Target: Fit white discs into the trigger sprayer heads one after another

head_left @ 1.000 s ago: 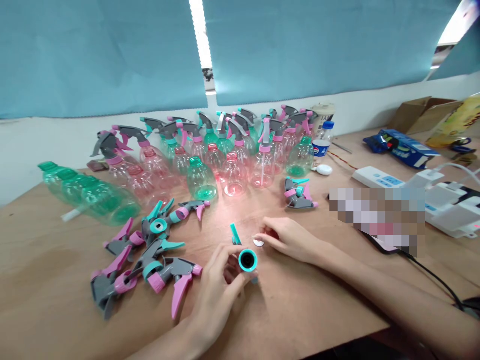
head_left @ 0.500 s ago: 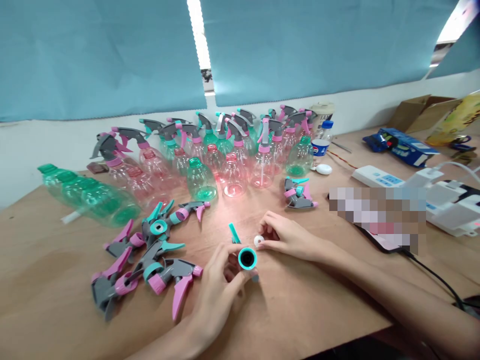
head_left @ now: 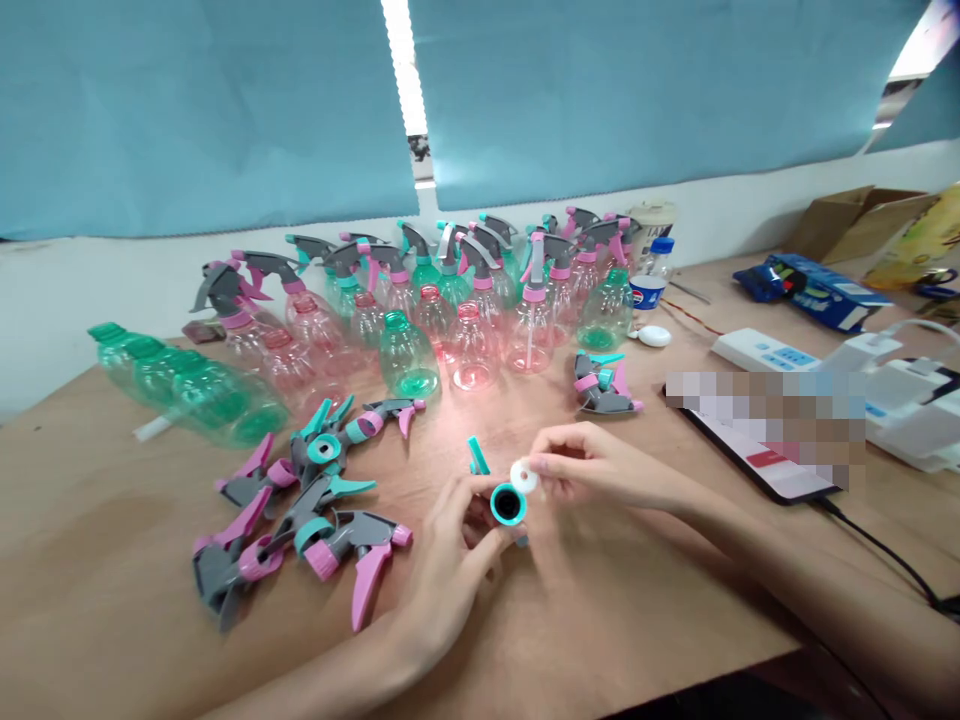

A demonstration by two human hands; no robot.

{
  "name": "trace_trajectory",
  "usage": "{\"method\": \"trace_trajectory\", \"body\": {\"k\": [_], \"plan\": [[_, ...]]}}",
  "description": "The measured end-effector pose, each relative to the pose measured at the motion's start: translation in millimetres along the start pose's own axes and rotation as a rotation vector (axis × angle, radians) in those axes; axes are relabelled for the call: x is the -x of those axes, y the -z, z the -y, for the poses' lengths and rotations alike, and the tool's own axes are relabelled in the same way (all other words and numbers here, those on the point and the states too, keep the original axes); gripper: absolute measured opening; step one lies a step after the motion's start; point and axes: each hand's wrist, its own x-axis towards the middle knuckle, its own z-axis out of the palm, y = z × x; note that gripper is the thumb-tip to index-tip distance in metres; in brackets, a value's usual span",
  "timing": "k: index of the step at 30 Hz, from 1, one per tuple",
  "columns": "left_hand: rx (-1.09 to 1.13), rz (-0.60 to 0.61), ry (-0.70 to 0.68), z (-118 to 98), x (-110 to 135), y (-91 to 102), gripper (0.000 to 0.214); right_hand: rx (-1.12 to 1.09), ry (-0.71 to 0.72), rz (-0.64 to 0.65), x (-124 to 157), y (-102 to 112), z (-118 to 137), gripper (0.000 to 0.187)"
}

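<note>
In my left hand (head_left: 459, 535) is a spray bottle trigger head (head_left: 509, 505) with a turquoise collar, its round opening turned up toward me and its turquoise trigger pointing away. My right hand (head_left: 581, 465) pinches a small white ring-shaped washer (head_left: 523, 476) between thumb and fingers. The washer is just above the collar's far right rim; whether they touch I cannot tell. To the left of my left hand lies a loose pile of grey trigger heads (head_left: 352, 540) with pink or turquoise parts.
Pink and green spray bottles (head_left: 472, 350) stand at the back, many with heads on. Green bottles (head_left: 202, 395) lie at the left. More trigger heads (head_left: 606, 385) lie beyond my right hand. A phone (head_left: 757, 440), power strip (head_left: 765, 352) and blue packet (head_left: 825, 290) are on the right.
My right hand has brought the white washer up and over to the collar's rim. My left hand still holds the trigger head. The whole view has shifted slightly.
</note>
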Motion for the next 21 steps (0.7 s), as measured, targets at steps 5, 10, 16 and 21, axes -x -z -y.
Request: {"method": "trace_trajectory", "body": {"k": [5, 10, 16, 21], "plan": [[-0.03, 0.003, -0.023, 2, -1, -1.6, 0.02, 0.108, -0.012, -0.027, 2, -11, 0, 0.028], [-0.048, 0.019, -0.034, 1, 0, -1.6, 0.02, 0.12, 0.026, -0.064, 2, -17, -11, 0.026], [-0.069, 0.032, -0.043, -1, 0, -0.4, 0.021, 0.157, 0.109, -0.123, 5, -18, -5, 0.024], [-0.082, 0.029, -0.046, -2, -1, -0.8, 0.021, 0.253, 0.207, -0.139, 3, -13, 0, 0.02]]}}
